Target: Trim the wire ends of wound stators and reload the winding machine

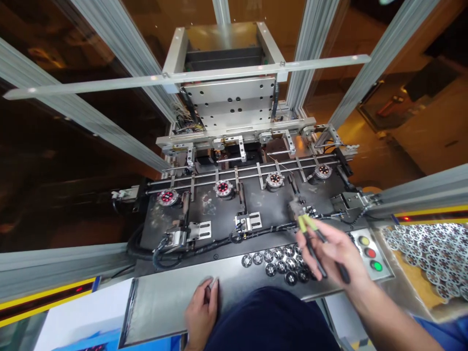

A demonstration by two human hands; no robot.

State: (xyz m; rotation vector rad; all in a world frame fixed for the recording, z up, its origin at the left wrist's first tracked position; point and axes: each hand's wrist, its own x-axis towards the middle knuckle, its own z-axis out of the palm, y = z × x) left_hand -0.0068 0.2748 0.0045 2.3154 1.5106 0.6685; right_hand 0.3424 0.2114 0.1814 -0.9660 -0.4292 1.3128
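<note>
My right hand (334, 253) is wrapped round a pair of pliers (310, 236) with black and yellow-green handles. Their blurred jaws point away from me, over the dark machine bed. Below them, several small round metal parts (280, 265) with dark centres lie grouped on the steel ledge (164, 297). My left hand (203, 307) rests at the ledge, fingers curled and thumb against the index finger; what is between them, if anything, is too small to name. Farther back, round fixtures hold ringed parts, two with red centres (224, 188) and two with orange-brown ones (275, 179).
A box of many metal rings (431, 253) stands at the right, by a panel with yellow, red and green buttons (376, 265). Metal arms and a crossbar (190, 75) overhang the bed (208, 209). Yellow-black sensor bars (431, 214) flank both sides. Hoses run along the bed's front.
</note>
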